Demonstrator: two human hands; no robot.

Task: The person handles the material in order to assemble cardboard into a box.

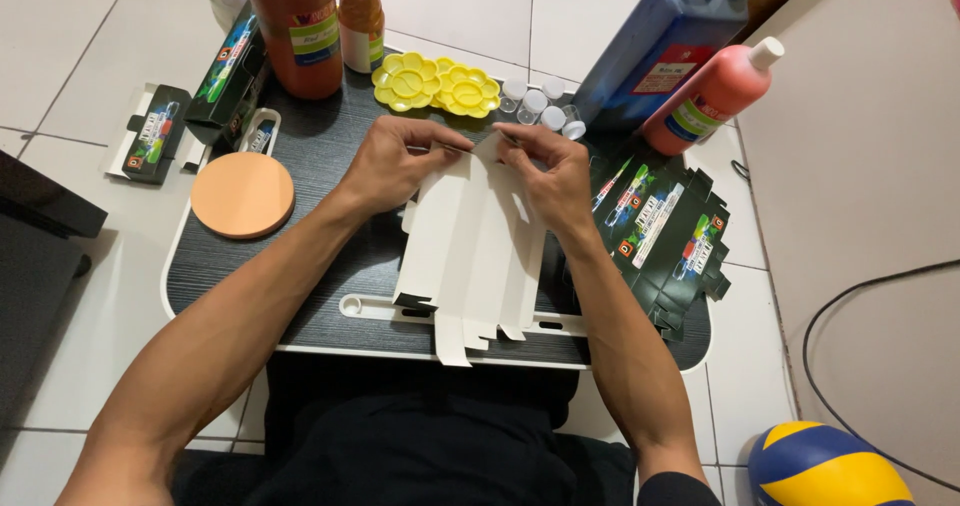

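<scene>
Pinching flat carton blank, left hand, right hand, fingers closed

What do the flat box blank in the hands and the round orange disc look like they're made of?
Box blank: thin matte cardboard by the look, plain pale inner face, crisp fold lines, cut tabs. Round disc: smooth, matte and uniformly orange, probably plastic or foam; I can't tell which.
</scene>
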